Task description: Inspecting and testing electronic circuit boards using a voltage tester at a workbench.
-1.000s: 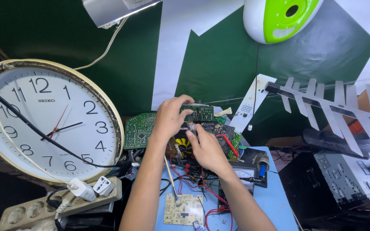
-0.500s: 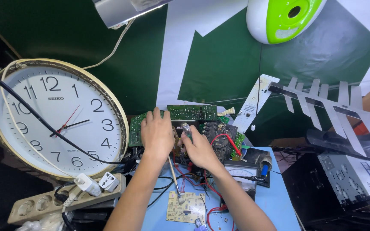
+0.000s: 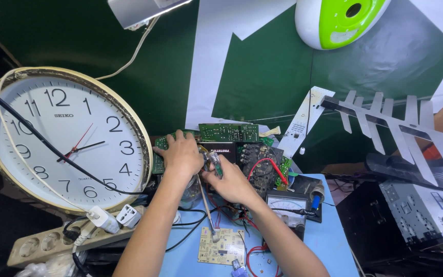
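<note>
Left hand fingers spread, pressing green circuit board stack. Right hand pinching small clear-handled tool against boards. Red wires loose; multimeter unused; work unfinished.

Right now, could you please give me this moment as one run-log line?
left hand: resting on green circuit board | right hand: pinching small clear-handled tool | meter: on blue table

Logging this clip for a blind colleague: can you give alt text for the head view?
Two bare hands work on a stack of green circuit boards on a blue table: the left hand rests on the boards, the right hand pinches a small clear-handled tool. A large wall clock leans at left, an analog meter sits at right.
</note>
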